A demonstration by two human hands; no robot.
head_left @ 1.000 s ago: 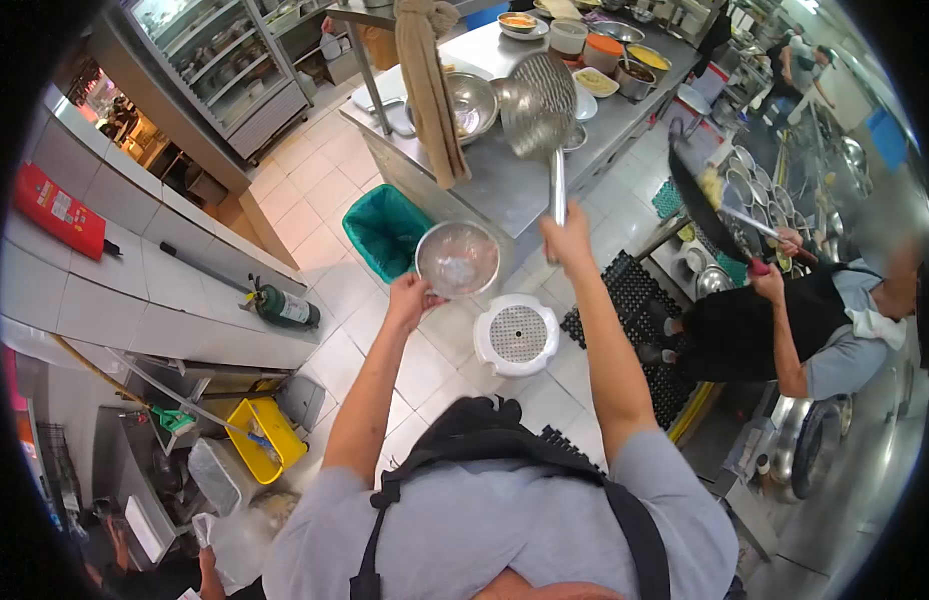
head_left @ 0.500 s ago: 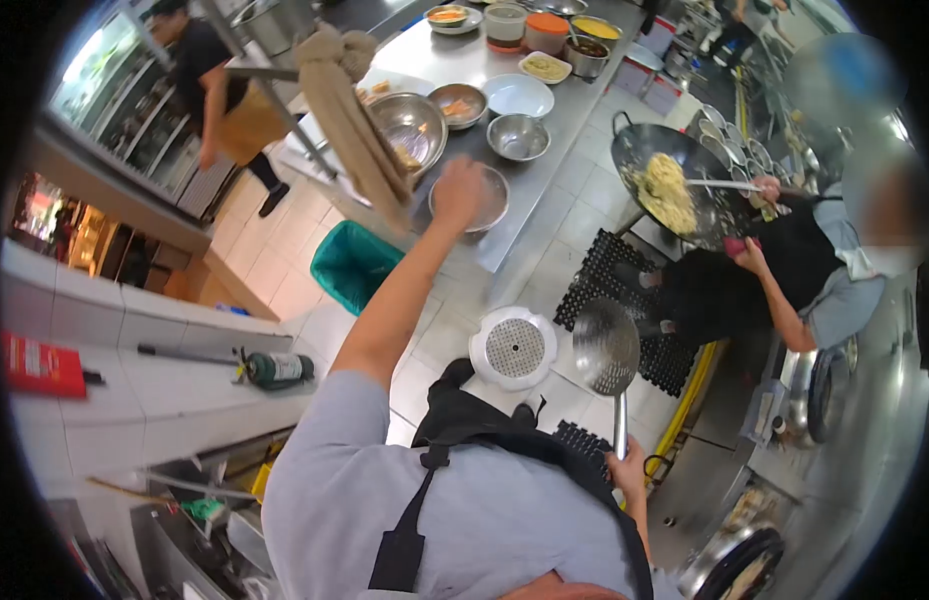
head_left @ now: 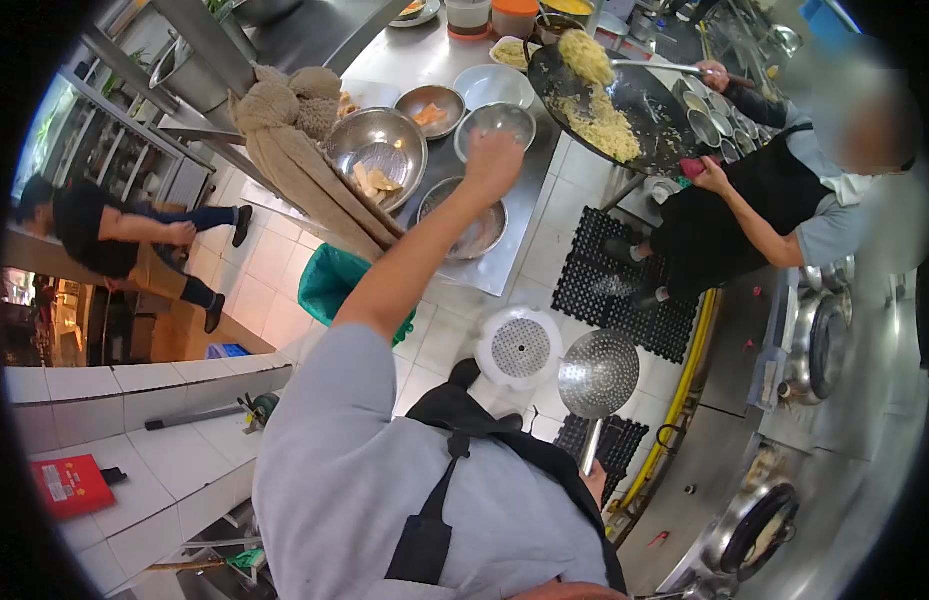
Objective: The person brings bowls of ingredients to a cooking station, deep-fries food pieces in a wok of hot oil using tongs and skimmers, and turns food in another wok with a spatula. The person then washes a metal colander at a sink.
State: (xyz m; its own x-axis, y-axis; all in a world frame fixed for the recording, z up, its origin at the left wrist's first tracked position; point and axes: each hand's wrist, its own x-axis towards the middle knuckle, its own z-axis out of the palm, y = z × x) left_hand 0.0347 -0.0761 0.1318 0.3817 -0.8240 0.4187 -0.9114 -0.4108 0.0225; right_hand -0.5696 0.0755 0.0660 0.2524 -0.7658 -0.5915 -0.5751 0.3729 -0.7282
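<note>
My left hand is over the near edge of a small metal bowl on the steel counter; its fingers are smeared, and their grip is unclear. Just below it sits another metal bowl, at the counter's edge. To the left are a large metal bowl with pale pieces in it and a smaller bowl with orange pieces. Low on my right side, my right hand is closed round the handle of a perforated metal ladle, its round head over the floor.
A co-worker at right holds a wok of yellow food close to the counter. Another person is at far left. A brown cloth hangs by the counter above a green bin. A white stool stands on the floor.
My left hand has moved from the near bowl to the one beyond it. My right hand still holds the ladle, low at my side. The co-worker's wok has come nearer the counter.
</note>
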